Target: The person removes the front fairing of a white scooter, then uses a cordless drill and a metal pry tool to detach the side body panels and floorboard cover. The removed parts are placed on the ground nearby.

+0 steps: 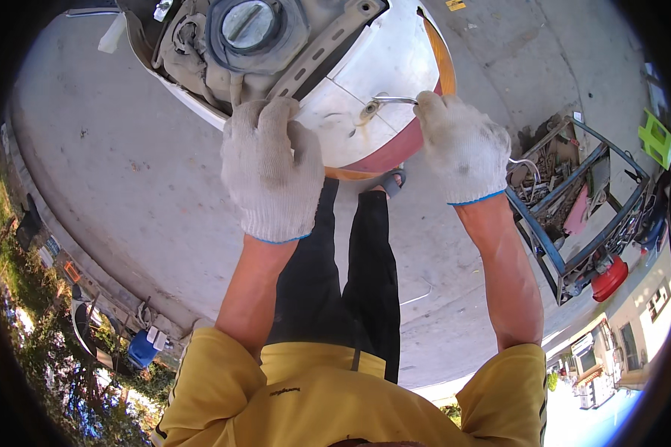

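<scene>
The likeliest trouble, I judge, is a slip at the fastener hole point(369, 109) in the white scooter tail panel point(373, 67). The right gloved hand point(462, 145) has its fingertips closed on one end of a slim metal rod tool point(395, 99), and the tool's far tip lies at or just above the hole; I cannot tell whether it is seated. If it is not, a sideways push could send it skating across the panel and scratch it, or knock the red tail lamp point(391, 149) at five o'clock from the hole. Uneven force could also crack the panel, since its plastic looks old and stained. The glove's loose knit might let the thin shaft twist.

The left gloved hand point(271, 164) has its fingers curled at the lower end of the slotted metal bracket point(317, 56), which runs away toward one o'clock; whether they grip it or merely rest there is hidden.

From the right fingertips, the tool points toward nine o'clock, and the hole lies that way too, a little beyond the tip. From the left hand, the hole sits at two o'clock.
</scene>
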{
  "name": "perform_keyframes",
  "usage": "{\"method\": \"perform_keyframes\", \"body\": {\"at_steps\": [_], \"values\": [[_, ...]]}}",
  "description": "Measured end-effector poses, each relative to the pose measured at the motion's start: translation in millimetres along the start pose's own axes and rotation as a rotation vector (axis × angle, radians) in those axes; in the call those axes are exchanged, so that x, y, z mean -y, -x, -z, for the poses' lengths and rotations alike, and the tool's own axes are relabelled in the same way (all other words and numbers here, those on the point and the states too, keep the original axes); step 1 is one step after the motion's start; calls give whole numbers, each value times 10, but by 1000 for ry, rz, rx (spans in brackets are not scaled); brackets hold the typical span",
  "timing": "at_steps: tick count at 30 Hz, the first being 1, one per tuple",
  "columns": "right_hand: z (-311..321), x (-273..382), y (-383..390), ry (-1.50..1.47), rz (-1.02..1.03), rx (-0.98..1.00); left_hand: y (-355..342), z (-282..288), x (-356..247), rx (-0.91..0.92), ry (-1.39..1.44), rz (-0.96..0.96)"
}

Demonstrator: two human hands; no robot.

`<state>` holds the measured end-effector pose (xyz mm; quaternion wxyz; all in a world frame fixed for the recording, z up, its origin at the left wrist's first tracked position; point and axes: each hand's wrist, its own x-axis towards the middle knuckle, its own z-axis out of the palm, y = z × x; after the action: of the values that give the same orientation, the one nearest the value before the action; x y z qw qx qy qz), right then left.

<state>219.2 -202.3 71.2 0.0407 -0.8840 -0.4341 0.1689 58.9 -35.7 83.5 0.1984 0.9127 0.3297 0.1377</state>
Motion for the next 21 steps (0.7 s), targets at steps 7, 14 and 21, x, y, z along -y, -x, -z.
{"method": "perform_keyframes", "body": {"at_steps": [7, 14, 21], "values": [[170, 87, -105, 142, 120, 99, 105, -82, -61, -80, -46, -9], [-22, -470, -623, 0, 291, 253, -10, -64, -14, 10, 46, 118], [133, -205, -422, 148, 253, 238, -66, -63, -19, 12, 51, 156]]}}
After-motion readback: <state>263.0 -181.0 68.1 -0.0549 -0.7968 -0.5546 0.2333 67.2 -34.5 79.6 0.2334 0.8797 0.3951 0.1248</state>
